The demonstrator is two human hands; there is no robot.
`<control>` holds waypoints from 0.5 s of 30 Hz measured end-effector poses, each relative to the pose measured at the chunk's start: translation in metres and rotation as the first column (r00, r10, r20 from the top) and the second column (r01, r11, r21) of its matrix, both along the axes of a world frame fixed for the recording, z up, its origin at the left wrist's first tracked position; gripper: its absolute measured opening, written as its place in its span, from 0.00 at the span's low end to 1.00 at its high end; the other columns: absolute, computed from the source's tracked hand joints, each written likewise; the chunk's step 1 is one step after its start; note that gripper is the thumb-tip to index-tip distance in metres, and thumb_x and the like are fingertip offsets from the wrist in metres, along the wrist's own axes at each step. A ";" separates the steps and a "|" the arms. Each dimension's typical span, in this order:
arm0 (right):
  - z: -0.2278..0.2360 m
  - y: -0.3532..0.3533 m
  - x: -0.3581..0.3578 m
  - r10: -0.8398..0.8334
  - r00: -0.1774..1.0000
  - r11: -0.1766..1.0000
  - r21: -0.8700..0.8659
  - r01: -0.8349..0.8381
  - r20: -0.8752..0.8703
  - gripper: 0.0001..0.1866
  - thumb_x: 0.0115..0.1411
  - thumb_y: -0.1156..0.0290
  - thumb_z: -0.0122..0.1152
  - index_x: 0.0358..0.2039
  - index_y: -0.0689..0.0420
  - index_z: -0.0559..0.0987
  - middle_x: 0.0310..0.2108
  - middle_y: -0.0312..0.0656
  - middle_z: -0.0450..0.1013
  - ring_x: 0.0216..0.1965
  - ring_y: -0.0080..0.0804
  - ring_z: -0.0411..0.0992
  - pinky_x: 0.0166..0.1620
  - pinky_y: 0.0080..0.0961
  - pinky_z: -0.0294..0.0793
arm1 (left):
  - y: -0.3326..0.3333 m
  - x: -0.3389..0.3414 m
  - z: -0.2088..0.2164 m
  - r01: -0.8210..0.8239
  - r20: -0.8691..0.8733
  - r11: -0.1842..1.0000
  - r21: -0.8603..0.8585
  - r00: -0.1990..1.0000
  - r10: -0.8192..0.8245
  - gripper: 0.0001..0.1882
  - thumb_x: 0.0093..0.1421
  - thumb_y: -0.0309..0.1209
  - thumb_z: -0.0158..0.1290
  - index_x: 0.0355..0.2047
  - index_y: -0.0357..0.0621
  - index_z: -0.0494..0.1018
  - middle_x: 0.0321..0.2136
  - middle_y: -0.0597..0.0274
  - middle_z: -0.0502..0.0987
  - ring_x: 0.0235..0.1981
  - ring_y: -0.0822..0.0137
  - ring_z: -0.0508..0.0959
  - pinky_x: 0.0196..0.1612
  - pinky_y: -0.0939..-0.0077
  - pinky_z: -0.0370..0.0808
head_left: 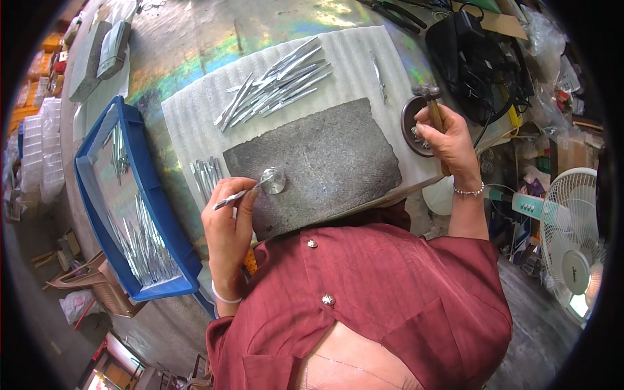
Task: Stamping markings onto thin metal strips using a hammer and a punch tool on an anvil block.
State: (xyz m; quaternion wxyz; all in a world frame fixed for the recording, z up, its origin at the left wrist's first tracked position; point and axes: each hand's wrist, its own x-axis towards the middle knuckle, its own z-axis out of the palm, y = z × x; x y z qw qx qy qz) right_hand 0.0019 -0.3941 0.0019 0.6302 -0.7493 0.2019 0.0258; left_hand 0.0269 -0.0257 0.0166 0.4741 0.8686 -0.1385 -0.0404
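The left hand (229, 211) is grasping a thin metal rod (227, 199) between thumb and fingers, its forward end pointing toward a clear round disc (273, 181), which is lying on a dark stone slab (325, 159). The right hand (450, 140) is gripping a hammer (434, 112) by its handle, with the head standing above the fist. Its thumb and forefinger are reaching over a brown dish (405, 122) that is holding small metal bits (416, 134); whether they are pinching a bit, one cannot tell. The slab is resting on a white foam sheet (185, 114) spread over the bench (166, 39). A rod pile (279, 84) is lying beyond the slab, and a single rod (378, 78) is lying apart, farther right. At left, a blue tray (95, 198) is holding more rods (146, 250).
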 end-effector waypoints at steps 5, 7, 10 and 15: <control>0.023 0.033 0.004 0.114 0.991 0.984 0.145 -0.102 -0.076 0.10 0.54 0.78 0.59 0.39 0.62 0.75 0.26 0.32 0.71 0.18 0.09 0.60 0.19 0.08 0.57 | -0.001 -0.002 -0.003 0.017 -0.023 1.000 0.018 1.000 -0.016 0.05 0.55 0.19 0.53 0.34 0.36 0.72 0.29 0.54 0.74 0.29 0.63 0.76 0.32 0.76 0.72; 0.024 0.043 0.007 0.191 0.981 0.955 0.240 -0.176 -0.042 0.10 0.55 0.77 0.59 0.39 0.63 0.73 0.27 0.36 0.72 0.14 0.09 0.57 0.15 0.07 0.53 | -0.002 -0.001 -0.004 0.000 -0.021 1.000 0.022 1.000 0.001 0.05 0.55 0.19 0.53 0.33 0.35 0.72 0.29 0.54 0.74 0.29 0.63 0.76 0.33 0.76 0.72; 0.027 0.063 0.013 0.236 0.972 0.924 0.309 -0.224 -0.001 0.08 0.55 0.78 0.58 0.37 0.63 0.73 0.26 0.37 0.73 0.13 0.09 0.57 0.14 0.08 0.53 | -0.001 -0.002 -0.007 0.002 -0.005 1.000 -0.020 1.000 -0.002 0.04 0.55 0.19 0.53 0.32 0.35 0.73 0.28 0.55 0.75 0.29 0.64 0.76 0.34 0.74 0.72; 0.032 0.098 0.023 0.308 0.951 0.807 0.517 -0.285 0.043 0.06 0.57 0.76 0.58 0.33 0.62 0.72 0.26 0.38 0.73 0.13 0.09 0.56 0.13 0.09 0.53 | 0.002 -0.017 -0.002 -0.141 -0.203 0.960 -0.241 0.975 0.092 0.05 0.57 0.19 0.52 0.35 0.35 0.73 0.30 0.57 0.77 0.30 0.71 0.76 0.34 0.79 0.72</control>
